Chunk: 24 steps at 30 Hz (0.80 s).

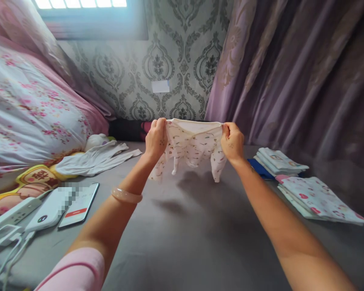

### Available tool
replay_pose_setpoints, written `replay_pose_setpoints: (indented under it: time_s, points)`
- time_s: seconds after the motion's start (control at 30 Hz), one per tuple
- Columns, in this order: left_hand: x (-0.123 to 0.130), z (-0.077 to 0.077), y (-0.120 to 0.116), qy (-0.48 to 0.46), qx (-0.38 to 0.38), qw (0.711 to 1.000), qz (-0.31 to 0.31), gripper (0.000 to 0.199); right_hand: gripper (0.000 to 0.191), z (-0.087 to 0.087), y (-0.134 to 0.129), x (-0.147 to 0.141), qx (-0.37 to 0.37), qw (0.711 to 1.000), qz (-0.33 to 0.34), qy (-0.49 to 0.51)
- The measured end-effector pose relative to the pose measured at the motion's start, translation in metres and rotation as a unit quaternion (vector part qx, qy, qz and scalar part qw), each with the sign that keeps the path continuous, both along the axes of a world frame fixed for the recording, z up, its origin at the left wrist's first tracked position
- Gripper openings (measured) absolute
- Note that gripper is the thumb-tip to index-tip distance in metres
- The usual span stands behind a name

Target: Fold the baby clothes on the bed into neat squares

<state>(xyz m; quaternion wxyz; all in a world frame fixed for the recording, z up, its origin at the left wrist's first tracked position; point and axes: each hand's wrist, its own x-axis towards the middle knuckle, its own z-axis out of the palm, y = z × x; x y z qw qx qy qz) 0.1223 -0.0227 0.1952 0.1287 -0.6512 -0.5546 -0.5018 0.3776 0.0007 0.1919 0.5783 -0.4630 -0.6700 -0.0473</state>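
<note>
A small white baby top (194,143) with a scattered print hangs stretched between my two hands above the grey bed sheet (176,250). My left hand (157,139) pinches one upper corner, and my right hand (232,141) grips the opposite corner. The neckline edge is pulled nearly straight between them. Both sleeves dangle below, and a shadow falls on the sheet underneath. A pale bangle (126,195) circles my left wrist.
At right lie two folded stacks: a cloth with pink prints (320,200) and white folded clothes (280,160) over blue fabric. At left are a phone (80,206), a white power bank (50,208), a power strip (15,214) with cables, and a loose white garment (92,159).
</note>
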Motion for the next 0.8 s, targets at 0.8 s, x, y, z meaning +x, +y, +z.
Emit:
replay_pose_setpoints:
  time_s: [0.8]
  points:
    - [-0.055,0.05,-0.14,0.248,-0.001,0.962,-0.113,0.03,0.02,0.042,-0.142,0.047,-0.08,0.986,0.026,-0.144]
